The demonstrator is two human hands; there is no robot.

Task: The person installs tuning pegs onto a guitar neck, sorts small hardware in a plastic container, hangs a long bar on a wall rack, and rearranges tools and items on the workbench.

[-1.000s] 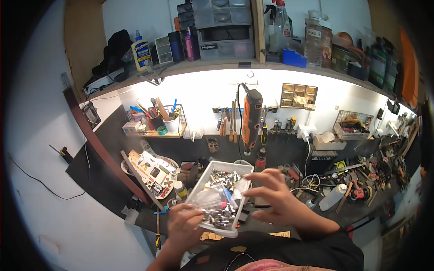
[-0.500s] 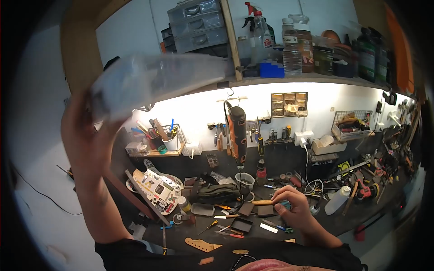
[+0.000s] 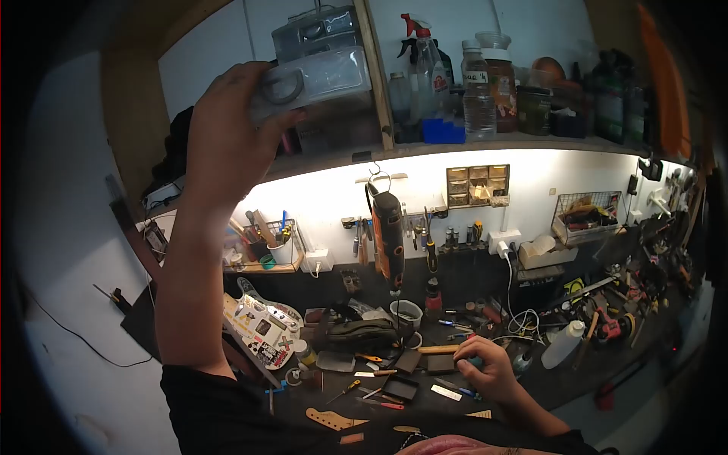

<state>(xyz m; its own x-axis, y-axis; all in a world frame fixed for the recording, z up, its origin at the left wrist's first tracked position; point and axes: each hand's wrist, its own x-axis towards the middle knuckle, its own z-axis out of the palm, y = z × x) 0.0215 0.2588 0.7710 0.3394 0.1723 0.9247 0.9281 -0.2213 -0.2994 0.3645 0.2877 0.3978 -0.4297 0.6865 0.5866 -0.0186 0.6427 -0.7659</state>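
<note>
Your left hand (image 3: pixel 233 125) is clamped on the clear drawer (image 3: pixel 322 80), thumb low on its front and fingers at its left end. The drawer is up at the shelf (image 3: pixel 516 142), at the front of the drawer unit (image 3: pixel 315 32); how far in it sits, you cannot tell. Your right hand (image 3: pixel 489 369) is low over the bench (image 3: pixel 292 402), fingers curled by the right end of a wooden stick (image 3: pixel 438 349). Whether they close on it is unclear.

Right of the drawer, past an upright post (image 3: pixel 377 76), stand a spray bottle (image 3: pixel 431 76), a blue bin (image 3: pixel 444 132) and a water bottle (image 3: pixel 478 95). Between your hands, the rotary tool (image 3: pixel 389 239) hangs from a hook above the bench, in front of the wall. Below it are a pouch (image 3: pixel 356 329) and a small black tray (image 3: pixel 400 389). The stickered guitar body (image 3: pixel 265 332) lies to the left; a white bottle (image 3: pixel 563 345) and a sander (image 3: pixel 613 326) are to the right.

Your left forearm cuts across the wire basket (image 3: pixel 284 258). The drawer's contents are too blurred to name, your right palm is hidden, and the shelf's right end is dark and smeared.
</note>
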